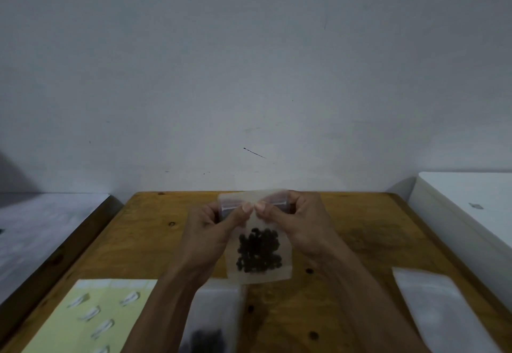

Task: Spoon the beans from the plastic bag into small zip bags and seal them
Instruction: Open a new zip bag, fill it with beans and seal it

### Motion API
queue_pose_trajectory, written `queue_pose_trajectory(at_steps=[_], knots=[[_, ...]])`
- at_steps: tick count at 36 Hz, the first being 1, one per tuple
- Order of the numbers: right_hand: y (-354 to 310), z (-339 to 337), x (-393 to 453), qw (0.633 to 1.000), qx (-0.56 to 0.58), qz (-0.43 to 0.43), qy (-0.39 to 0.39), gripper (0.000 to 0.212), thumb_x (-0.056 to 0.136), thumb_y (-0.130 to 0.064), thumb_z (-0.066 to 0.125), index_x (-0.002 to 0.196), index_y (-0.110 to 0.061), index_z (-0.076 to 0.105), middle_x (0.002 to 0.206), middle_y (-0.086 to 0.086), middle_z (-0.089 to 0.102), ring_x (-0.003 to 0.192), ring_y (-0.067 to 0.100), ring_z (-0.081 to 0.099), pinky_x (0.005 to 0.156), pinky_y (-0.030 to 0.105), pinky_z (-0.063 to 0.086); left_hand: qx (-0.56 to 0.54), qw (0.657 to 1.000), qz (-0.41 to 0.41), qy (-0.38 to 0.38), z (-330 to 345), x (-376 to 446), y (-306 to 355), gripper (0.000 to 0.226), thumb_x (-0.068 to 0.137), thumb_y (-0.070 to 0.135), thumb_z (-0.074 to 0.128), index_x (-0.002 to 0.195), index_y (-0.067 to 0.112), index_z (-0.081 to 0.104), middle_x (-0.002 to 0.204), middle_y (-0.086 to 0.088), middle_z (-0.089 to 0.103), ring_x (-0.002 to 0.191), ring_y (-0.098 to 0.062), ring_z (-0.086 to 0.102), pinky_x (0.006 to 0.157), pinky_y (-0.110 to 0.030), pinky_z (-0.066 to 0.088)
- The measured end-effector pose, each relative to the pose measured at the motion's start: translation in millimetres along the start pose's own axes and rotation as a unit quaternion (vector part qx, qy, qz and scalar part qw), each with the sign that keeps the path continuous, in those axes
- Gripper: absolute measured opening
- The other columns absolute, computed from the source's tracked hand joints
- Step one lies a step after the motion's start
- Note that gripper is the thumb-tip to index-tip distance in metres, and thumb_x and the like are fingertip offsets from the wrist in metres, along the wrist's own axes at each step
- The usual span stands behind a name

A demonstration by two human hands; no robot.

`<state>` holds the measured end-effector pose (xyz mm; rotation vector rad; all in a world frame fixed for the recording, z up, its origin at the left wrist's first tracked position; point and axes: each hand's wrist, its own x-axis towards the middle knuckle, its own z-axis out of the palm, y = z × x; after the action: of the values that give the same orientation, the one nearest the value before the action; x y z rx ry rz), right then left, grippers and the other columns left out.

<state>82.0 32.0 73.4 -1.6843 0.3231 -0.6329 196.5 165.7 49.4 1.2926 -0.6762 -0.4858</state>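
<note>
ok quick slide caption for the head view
Both hands pinch the top of a small zip bag of dark beans above a wooden table.

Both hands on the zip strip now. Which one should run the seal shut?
Probably either; slight edge to the right hand. Both thumbs pinch the middle of the zip bag top. The left hand already grips the left end, so it can anchor while the right slides outward.

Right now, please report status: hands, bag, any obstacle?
Left hand and right hand pinch the small zip bag at its top. Beans inside. No obstacle visible.
</note>
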Motion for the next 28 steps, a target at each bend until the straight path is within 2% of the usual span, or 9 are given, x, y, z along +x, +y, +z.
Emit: queue_pose_trajectory(at_steps=[4,9,13,18,21,24,28], knots=[[-0.5,-0.4,-2.4,1.0,0.006,-0.002,-0.007,0.003,0.084,-0.019,0.077,0.084,-0.016,0.076,0.082,0.001,0.077,0.077,0.013,0.073,0.068,0.027,0.057,0.003,1.0,0.005,0.001,5.9,-2.9,3.5,0.02,0.081,0.022,0.07,0.087,0.003,0.075,0.085,-0.017,0.076,0.077,-0.027,0.074,0.065,-0.034,0.06],[1.9,-2.1,-3.7,1.0,-0.012,0.002,-0.002,0.003,0.085,-0.022,0.076,0.083,-0.02,0.075,0.084,0.0,0.077,0.082,0.016,0.074,0.074,0.035,0.061,0.024,0.999,0.025,0.016,10.6,-4.7,5.4,0.023,0.082,0.022,0.068,0.089,0.0,0.072,0.082,-0.017,0.076,0.076,-0.029,0.075,0.064,-0.035,0.061],[3.6,-3.5,-4.2,1.0,-0.015,0.007,0.001,0.007,0.085,-0.023,0.076,0.087,-0.016,0.076,0.085,0.0,0.078,0.081,0.015,0.074,0.073,0.034,0.062,0.021,0.999,0.029,0.022,13.9,-5.8,4.8,0.025,0.082,0.022,0.068,0.091,-0.001,0.071,0.083,-0.018,0.075,0.077,-0.032,0.075,0.064,-0.035,0.062],[6.8,-10.1,-4.6,0.999,0.026,0.03,0.0,0.014,0.084,-0.021,0.075,0.092,-0.01,0.076,0.089,0.006,0.078,0.086,0.023,0.075,0.075,0.037,0.062,0.015,0.999,0.021,0.021,10.7,-4.9,5.7,0.026,0.08,0.024,0.069,0.089,0.0,0.071,0.083,-0.016,0.075,0.076,-0.027,0.074,0.064,-0.034,0.061],[9.6,-16.7,-3.8,0.998,0.035,0.048,0.026,0.018,0.083,-0.022,0.077,0.09,-0.006,0.077,0.089,0.009,0.078,0.088,0.028,0.074,0.08,0.046,0.062,0.004,0.999,0.022,0.033,2.2,-3.3,5.7,0.03,0.077,0.026,0.071,0.082,-0.004,0.068,0.078,-0.009,0.07,0.074,-0.019,0.067,0.065,-0.03,0.057],[10.9,-19.4,-5.1,0.997,0.033,0.058,0.023,0.021,0.079,-0.027,0.079,0.086,-0.007,0.078,0.089,0.009,0.078,0.09,0.028,0.073,0.085,0.054,0.059,0.011,0.999,0.031,0.038,-1.6,-3.9,4.6,0.026,0.076,0.027,0.072,0.074,0.002,0.069,0.076,-0.008,0.067,0.075,-0.017,0.064,0.069,-0.031,0.054],[10.5,-19.1,-8.0,0.997,0.039,0.066,0.019,0.029,0.073,-0.033,0.078,0.082,-0.005,0.078,0.088,0.009,0.077,0.089,0.027,0.073,0.081,0.048,0.06,0.017,0.998,0.033,0.057,0.8,-5.9,3.1,0.023,0.076,0.025,0.072,0.069,0.003,0.068,0.067,-0.004,0.065,0.068,-0.013,0.061,0.066,-0.028,0.052]])
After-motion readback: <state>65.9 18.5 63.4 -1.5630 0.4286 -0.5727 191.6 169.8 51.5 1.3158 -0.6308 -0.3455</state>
